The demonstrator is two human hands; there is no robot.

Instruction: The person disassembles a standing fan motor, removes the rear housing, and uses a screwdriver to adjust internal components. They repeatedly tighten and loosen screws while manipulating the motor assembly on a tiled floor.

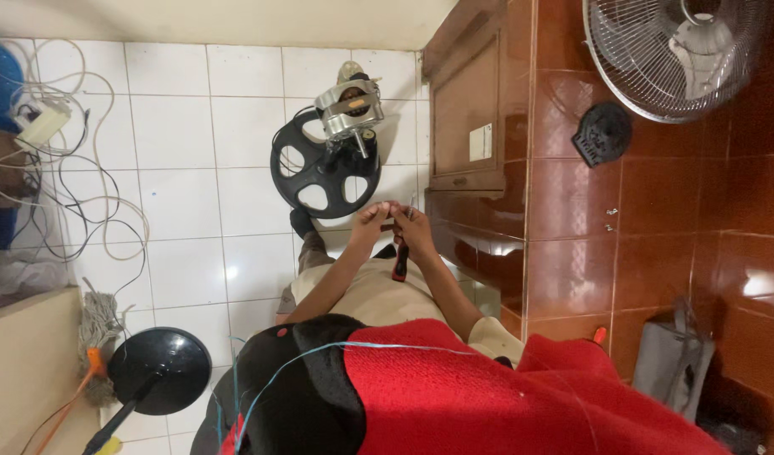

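Near the middle of the frame, the left hand (372,221) and the right hand (414,226) meet, fingertips pinched together on something too small to make out. A screwdriver (400,263) with a red and black handle sits just below the right hand, against its palm side; whether that hand grips it or it only rests there, I cannot tell. Both forearms reach up from the lower centre of the frame, over a lap in beige trousers.

Just above the hands, on the white tiled floor (185,202), stands a black wheel with round holes (319,173), and a grey metal motor (351,108) with copper windings sits at its upper right edge. A wooden cabinet (471,109) stands to the right of these, next to red-brown tiles. At the upper right is a fan with a wire guard (674,50), with a small black cap (602,133) near it. Tangled white cables (67,152) lie at the upper left. A round black fan base (159,371) and a mop (96,324) lie at the lower left. Red cloth (505,396) fills the lower edge.
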